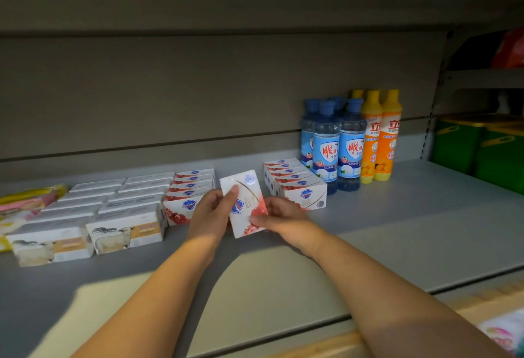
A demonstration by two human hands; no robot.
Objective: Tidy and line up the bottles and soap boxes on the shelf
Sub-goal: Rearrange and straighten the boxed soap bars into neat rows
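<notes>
Step in hand: a single soap box point(246, 196) is being handled, apparently so it can join a row. The bottles look grouped already.
Left grip: the left hand point(209, 216) pinches the box's left edge, thumb on the printed face and fingers behind.
Right grip: the right hand point(283, 217) pinches the lower right corner, thumb on the red part of the face.
Where the box is: it seems held just above the shelf point(411, 216), tilted with its face to the camera. It sits in the gap between the left red-and-white row point(190, 187) and the right red-and-white row point(295, 183).
Neighbours: animal-print boxes point(124, 221) stand in two rows further left. Blue bottles point(337, 142) and orange bottles point(381, 136) stand upright behind and to the right of the right row.
Progress (a judgement): most of the shelf looks lined up, and this box appears to be one of the last strays.
Next move calls for: turning the box to match its neighbours, long edge down and logo forward. It then needs setting flush at the front of a row without nudging the boxes behind. I cannot tell which row it is meant for.
</notes>
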